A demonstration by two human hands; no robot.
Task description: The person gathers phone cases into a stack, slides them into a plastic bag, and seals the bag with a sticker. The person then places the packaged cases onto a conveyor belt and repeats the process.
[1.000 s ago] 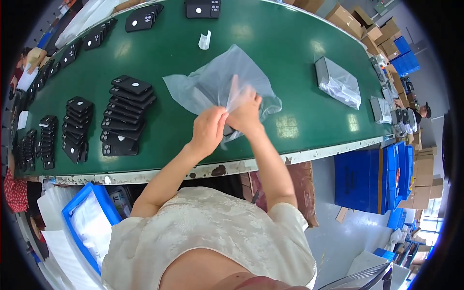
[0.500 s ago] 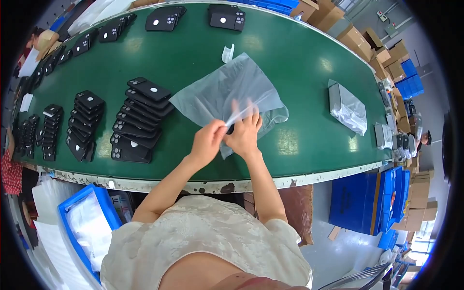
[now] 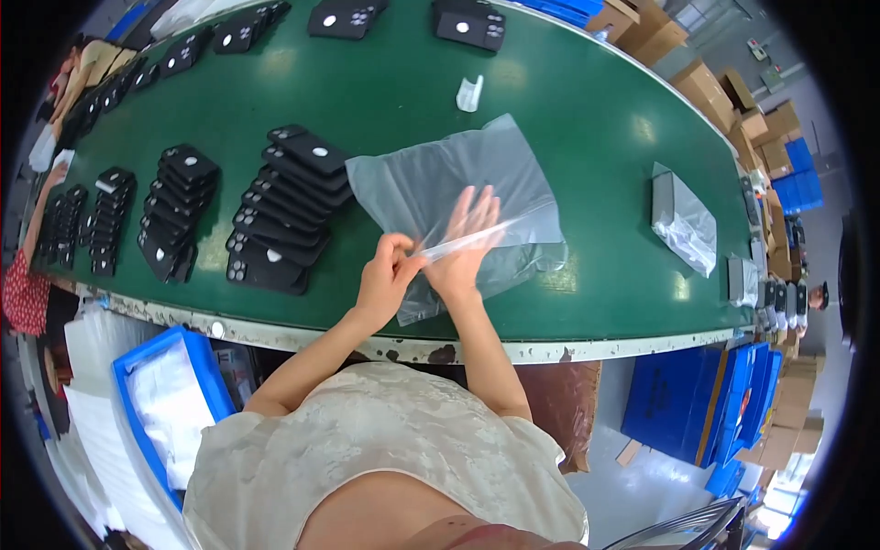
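Observation:
A clear plastic bag (image 3: 513,170) lies spread over the green table in front of me. At its near edge, my left hand (image 3: 387,282) pinches the film between thumb and fingers. My right hand (image 3: 466,243) has its fingers stretched out and slightly apart, showing through the film; the bag's folded edge crosses over them. A second layer of clear film (image 3: 513,275) sits under the right hand and wrist. To the left of the bag stands a fanned stack of black phone cases (image 3: 291,206) with camera cutouts and white round marks.
More black phone-case stacks (image 3: 179,211) line the left and far side. A curved white piece (image 3: 469,93) lies beyond the bag. On the right is a plastic-wrapped block (image 3: 683,220). Blue crates (image 3: 674,403) stand below right, and a blue bin (image 3: 202,367) below left. Another person's arm (image 3: 44,206) reaches in at far left.
My right hand's blurred fingers have spread out flat under the film, and the bag's edge has opened out over them. My left hand keeps its pinch. The whole view has shifted slightly.

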